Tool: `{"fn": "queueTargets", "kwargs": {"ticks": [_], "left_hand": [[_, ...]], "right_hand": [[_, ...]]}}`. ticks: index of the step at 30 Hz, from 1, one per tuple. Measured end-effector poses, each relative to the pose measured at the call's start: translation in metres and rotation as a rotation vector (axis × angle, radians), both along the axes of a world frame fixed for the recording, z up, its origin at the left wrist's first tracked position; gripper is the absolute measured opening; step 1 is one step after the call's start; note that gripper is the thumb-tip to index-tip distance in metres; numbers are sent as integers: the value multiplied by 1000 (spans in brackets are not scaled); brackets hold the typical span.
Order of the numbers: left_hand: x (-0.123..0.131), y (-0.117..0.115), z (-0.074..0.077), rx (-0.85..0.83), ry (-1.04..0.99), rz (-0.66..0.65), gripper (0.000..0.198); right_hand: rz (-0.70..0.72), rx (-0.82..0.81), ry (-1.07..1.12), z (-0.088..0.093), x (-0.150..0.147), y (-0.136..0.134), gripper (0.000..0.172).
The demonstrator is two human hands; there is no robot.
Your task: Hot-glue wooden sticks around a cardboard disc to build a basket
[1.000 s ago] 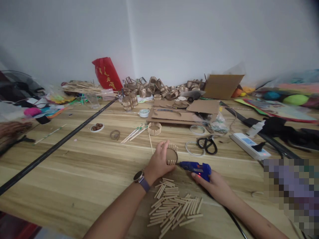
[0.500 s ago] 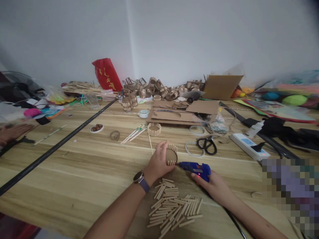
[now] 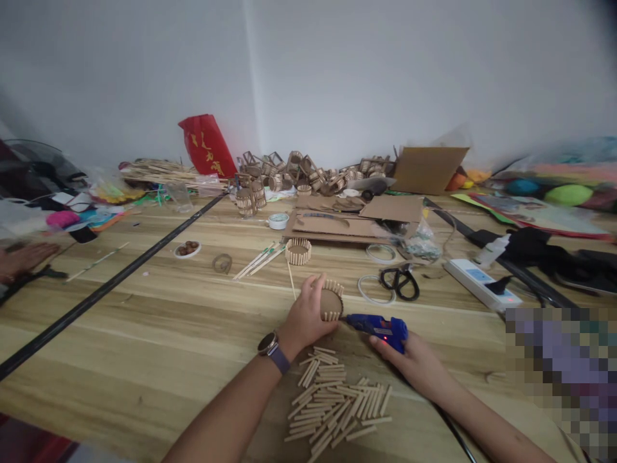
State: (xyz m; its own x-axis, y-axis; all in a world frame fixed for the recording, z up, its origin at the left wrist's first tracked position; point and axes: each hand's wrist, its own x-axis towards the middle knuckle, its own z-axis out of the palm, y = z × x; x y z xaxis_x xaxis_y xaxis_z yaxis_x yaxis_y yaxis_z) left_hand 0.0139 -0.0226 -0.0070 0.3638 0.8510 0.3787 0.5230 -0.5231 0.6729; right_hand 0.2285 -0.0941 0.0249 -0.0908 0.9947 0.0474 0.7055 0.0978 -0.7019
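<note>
My left hand (image 3: 308, 310) grips the left side of a round cardboard disc (image 3: 331, 303) edged with short upright wooden sticks; the fingers hide part of its rim. In my right hand (image 3: 405, 354) is a blue glue gun (image 3: 378, 326), its red light lit. The nozzle points left and meets the disc's lower right edge, where the row of sticks has a gap. Below both hands lies a loose pile of short wooden sticks (image 3: 337, 402). A similar stick-edged round (image 3: 298, 252) stands just beyond my left hand.
Black scissors (image 3: 400, 283) and white rings (image 3: 376, 289) lie right of the disc, near a power strip (image 3: 482, 283). Cardboard sheets (image 3: 332, 225) and heaped stick pieces (image 3: 308, 172) are behind. A bowl of brown balls (image 3: 187, 249) stands left; another person's hand (image 3: 29, 254) rests at far left.
</note>
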Motion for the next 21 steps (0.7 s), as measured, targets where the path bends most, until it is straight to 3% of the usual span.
{"fn": "queueTargets", "kwargs": {"ticks": [8, 12, 17, 21], "left_hand": [[0, 1, -2, 1, 5, 2, 103], [-1, 1, -4, 0, 2, -4, 106], [-1, 1, -5, -6, -4, -6, 106], [-1, 0, -1, -20, 0, 1, 104]], "right_hand": [[-56, 2, 85, -1, -1, 0, 46], [-186, -27, 197, -4, 9, 6, 47], [-393, -173, 415, -7, 34, 19, 49], [-401, -262, 688, -4, 49, 24, 40]]}}
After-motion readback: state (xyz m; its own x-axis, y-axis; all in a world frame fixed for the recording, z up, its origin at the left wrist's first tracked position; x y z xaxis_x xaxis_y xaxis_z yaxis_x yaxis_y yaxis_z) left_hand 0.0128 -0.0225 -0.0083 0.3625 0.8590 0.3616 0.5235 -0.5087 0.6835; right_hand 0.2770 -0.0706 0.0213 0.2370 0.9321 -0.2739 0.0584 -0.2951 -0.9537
